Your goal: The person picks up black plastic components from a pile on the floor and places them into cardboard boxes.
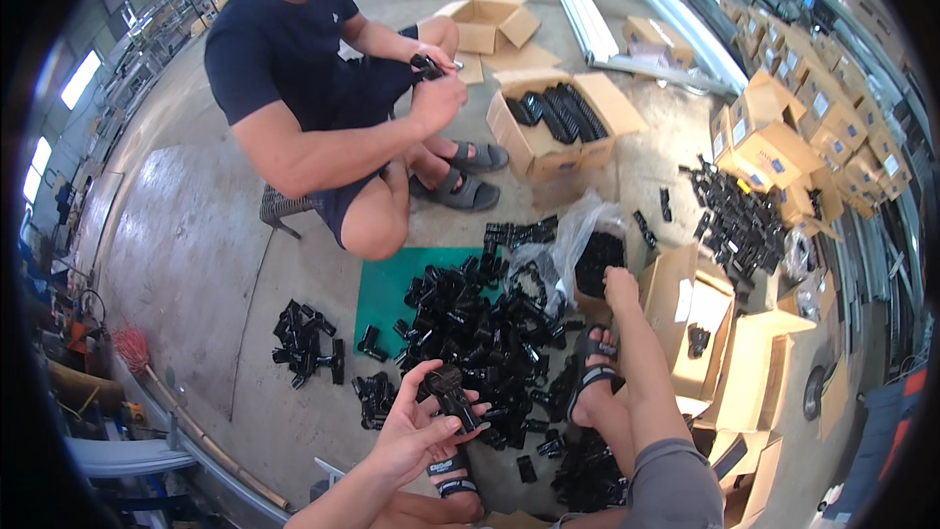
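My left hand (416, 431) is closed around a black plastic fitting (451, 400), thumb on one side and fingers on the other. It holds the piece above a large heap of similar black fittings (470, 323), part of which lies on a green sheet (392, 279). My right hand (619, 286) reaches to the edge of a small box of small black parts (599, 260), lined with a clear plastic bag (578, 225). Its fingers are bent together, and whatever may be between them is too small to make out.
Opposite sits a co-worker on a low stool (279, 208), handling a black part (427, 67). An open carton (548, 147) holds black pieces. Another pile of black parts (739, 225) lies at right, near stacked cartons (783, 137). Open cartons (685, 304) stand beside my right arm.
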Demonstrator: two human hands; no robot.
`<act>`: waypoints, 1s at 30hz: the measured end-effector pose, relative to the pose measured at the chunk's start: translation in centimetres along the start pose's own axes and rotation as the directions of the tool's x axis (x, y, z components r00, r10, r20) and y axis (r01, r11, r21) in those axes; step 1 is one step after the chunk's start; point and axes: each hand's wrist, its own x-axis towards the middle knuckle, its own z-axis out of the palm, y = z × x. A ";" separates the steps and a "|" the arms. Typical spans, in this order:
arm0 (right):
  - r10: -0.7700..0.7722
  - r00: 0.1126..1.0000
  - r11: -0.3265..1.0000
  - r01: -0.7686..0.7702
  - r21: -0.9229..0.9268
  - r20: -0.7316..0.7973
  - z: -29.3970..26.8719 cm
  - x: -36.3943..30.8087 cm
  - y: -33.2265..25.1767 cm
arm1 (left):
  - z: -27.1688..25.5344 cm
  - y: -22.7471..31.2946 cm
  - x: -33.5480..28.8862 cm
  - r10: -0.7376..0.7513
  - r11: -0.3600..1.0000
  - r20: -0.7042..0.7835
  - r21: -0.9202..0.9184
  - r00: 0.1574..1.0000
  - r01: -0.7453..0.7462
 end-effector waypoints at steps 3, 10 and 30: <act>-0.176 0.984 0.979 0.179 0.102 -0.038 -5.2 -1.3 -2.2 | 0.0 -0.2 0.5 0.085 0.990 0.043 0.113 0.995 -0.089; -0.358 0.932 0.733 0.317 0.602 -0.055 -22.9 -12.4 -14.0 | 1.6 0.4 -0.9 0.286 0.687 0.159 0.653 0.945 -0.318; -0.977 0.202 0.207 0.974 0.087 0.062 -28.8 -28.0 -26.0 | 1.3 -2.1 -7.2 0.231 0.097 0.263 0.952 0.937 -0.292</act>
